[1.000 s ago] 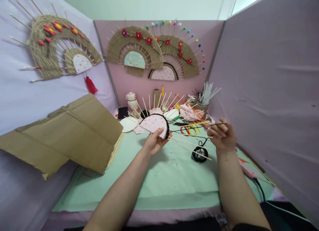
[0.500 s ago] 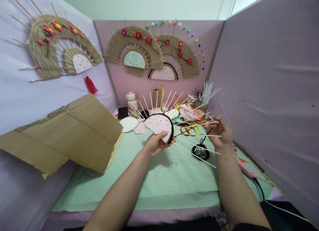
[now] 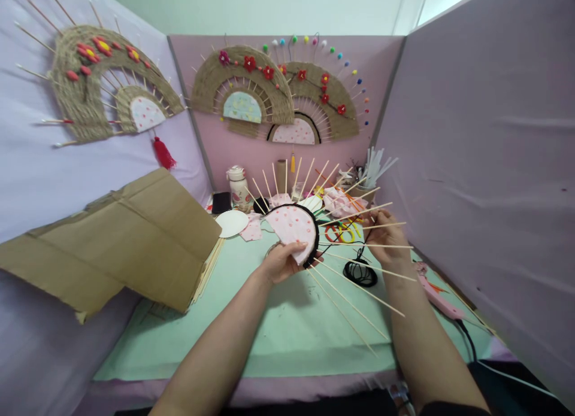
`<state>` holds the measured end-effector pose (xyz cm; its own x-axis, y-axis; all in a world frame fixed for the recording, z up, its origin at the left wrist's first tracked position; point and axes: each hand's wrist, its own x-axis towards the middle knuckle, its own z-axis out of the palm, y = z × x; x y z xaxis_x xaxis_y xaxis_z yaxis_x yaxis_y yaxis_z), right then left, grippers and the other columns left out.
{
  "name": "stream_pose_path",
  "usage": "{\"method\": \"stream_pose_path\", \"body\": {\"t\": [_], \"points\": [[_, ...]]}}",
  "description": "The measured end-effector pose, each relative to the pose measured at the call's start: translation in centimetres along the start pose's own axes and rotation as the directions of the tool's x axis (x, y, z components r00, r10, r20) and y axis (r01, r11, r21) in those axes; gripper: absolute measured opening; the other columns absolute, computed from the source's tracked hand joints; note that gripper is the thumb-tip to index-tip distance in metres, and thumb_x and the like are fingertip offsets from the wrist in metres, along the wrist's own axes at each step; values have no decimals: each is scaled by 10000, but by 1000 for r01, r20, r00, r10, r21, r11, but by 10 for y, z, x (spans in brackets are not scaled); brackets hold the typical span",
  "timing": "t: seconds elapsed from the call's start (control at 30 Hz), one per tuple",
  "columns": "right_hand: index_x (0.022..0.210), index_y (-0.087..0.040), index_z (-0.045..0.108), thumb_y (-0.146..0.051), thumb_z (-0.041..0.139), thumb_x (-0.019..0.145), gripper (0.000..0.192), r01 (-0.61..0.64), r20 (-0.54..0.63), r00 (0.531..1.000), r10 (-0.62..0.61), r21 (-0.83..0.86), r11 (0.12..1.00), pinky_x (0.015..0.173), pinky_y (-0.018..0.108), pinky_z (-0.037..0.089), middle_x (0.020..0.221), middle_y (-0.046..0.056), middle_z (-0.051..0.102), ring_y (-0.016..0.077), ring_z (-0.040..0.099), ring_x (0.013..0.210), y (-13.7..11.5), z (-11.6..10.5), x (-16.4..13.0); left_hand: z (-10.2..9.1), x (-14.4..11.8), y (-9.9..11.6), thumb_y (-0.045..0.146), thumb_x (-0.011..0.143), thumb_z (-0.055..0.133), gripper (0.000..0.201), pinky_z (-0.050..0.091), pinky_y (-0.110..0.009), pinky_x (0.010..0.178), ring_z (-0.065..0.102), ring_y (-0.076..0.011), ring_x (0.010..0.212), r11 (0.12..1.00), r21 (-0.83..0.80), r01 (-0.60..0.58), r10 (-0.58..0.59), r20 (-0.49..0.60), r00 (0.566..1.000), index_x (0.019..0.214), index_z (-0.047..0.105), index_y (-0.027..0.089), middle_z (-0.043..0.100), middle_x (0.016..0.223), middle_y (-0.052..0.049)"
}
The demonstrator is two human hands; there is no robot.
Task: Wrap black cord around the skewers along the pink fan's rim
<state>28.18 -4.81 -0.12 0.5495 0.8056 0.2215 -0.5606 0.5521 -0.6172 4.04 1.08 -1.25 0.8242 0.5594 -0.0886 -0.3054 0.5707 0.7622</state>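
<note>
My left hand (image 3: 284, 261) grips the lower edge of a half-round fan base (image 3: 293, 225), thumb on its pink spotted cloth face. Black cord lines the curved rim, and thin wooden sticks (image 3: 366, 250) fan out from it up and to the right. My right hand (image 3: 383, 236) is closed behind the stick ends, pinching a black cord (image 3: 335, 241) that stretches to the rim. Its fingertips are partly hidden by the sticks. Below that cord, a loose coil of black cord (image 3: 360, 273) lies on the green table cover.
Brown cardboard (image 3: 135, 242) leans at the left over a stack of sticks. Scissors (image 3: 344, 232), pink cloth scraps (image 3: 341, 202), a white oval piece (image 3: 232, 224) and a bottle (image 3: 237, 184) stand or lie behind. A pink glue gun (image 3: 442, 300) rests at the right. Finished fans (image 3: 242, 75) hang on the partitions.
The fan base has shifted slightly right and turned clockwise, its sticks swinging with it. My right hand has moved a little left and down, closer to the rim, with the cord.
</note>
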Motion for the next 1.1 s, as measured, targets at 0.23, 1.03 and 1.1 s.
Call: {"method": "stream_pose_path", "body": {"t": [0.23, 1.03, 1.1], "points": [[742, -185, 621, -141, 753, 614, 189, -17, 0, 1000, 17, -18, 1000, 580, 148, 552, 702, -34, 690, 94, 665, 697, 4, 4, -2, 1, 0, -5, 203, 723, 605, 272, 507, -246, 617, 664, -232, 784, 996, 82, 41, -50, 119, 992, 958, 624, 67, 680, 900, -157], [739, -200, 628, -135, 739, 629, 169, 56, 59, 997, -55, -1, 998, 588, 130, 522, 703, -53, 671, 62, 641, 695, 3, 0, 0, 6, -1, -9, 171, 669, 653, 307, 490, -257, 666, 654, -184, 715, 995, 89, 42, -52, 110, 993, 959, 629, 75, 686, 886, -177], [734, -198, 621, -132, 733, 636, 163, 50, 58, 997, -49, -2, 999, 582, 130, 522, 702, -51, 670, 63, 641, 684, 2, 2, -2, 5, 0, -9, 174, 669, 654, 322, 487, -249, 647, 655, -189, 722, 995, 97, 37, -49, 119, 992, 976, 626, 84, 680, 926, -182]]}}
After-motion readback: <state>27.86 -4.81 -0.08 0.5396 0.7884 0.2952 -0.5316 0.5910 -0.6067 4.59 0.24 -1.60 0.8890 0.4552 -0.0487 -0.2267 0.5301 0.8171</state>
